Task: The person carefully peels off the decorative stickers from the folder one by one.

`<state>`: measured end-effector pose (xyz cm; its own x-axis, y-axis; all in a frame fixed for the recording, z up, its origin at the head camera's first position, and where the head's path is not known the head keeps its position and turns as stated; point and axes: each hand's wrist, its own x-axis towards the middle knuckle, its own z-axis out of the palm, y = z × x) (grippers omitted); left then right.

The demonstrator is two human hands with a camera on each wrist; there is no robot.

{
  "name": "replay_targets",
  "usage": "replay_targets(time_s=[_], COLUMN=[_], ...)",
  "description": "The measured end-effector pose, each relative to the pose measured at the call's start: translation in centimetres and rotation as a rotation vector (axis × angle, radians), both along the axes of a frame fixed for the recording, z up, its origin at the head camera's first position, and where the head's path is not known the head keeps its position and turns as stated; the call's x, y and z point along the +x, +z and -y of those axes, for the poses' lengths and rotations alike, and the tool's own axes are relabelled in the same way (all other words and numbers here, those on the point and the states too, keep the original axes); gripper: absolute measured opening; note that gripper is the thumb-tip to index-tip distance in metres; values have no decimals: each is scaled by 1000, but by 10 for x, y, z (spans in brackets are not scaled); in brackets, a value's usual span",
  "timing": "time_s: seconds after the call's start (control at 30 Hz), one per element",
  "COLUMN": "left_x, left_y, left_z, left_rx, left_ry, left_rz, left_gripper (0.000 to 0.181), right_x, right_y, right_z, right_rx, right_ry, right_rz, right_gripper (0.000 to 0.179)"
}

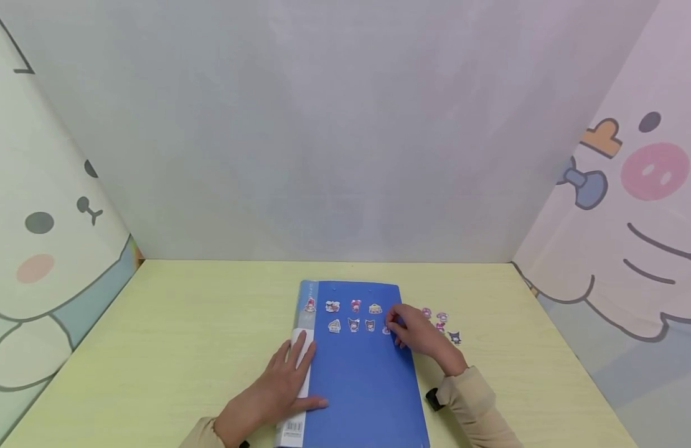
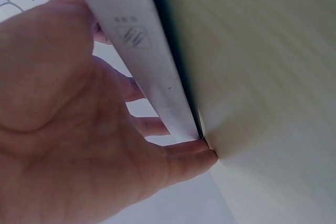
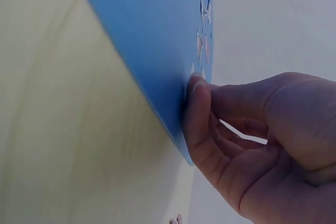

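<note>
A blue folder [image 1: 359,386] lies on the table, with rows of small cartoon stickers [image 1: 353,325] across its upper part. Fingers spread, my left hand [image 1: 278,382] rests on the white spine label at the folder's left side; the left wrist view shows the hand against the spine [image 2: 139,51]. At the right end of the second row, my right hand [image 1: 415,330] pinches a small sticker [image 1: 386,330] between thumb and finger, right at the cover. In the right wrist view those fingertips [image 3: 198,90] mostly hide the sticker.
Several loose stickers [image 1: 454,337] lie on the yellow table [image 1: 200,323] just right of the folder, partly behind the right hand. A grey backdrop [image 1: 323,137] stands behind the table, with cartoon-printed cloths [image 1: 631,249] at both sides.
</note>
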<state>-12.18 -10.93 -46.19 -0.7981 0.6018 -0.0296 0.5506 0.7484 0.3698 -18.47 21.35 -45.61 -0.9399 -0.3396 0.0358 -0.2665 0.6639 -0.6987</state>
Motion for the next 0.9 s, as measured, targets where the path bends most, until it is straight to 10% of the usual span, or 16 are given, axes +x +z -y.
replay_targets(time_s=[0.9], left_x=[1], left_y=[0], left_z=[0], left_rx=[1], left_ry=[10], left_rz=[22], left_gripper=[105], right_x=[-2], right_y=[1], right_z=[-6], right_rx=[-10], right_ry=[47], right_rz=[8], right_gripper=[5])
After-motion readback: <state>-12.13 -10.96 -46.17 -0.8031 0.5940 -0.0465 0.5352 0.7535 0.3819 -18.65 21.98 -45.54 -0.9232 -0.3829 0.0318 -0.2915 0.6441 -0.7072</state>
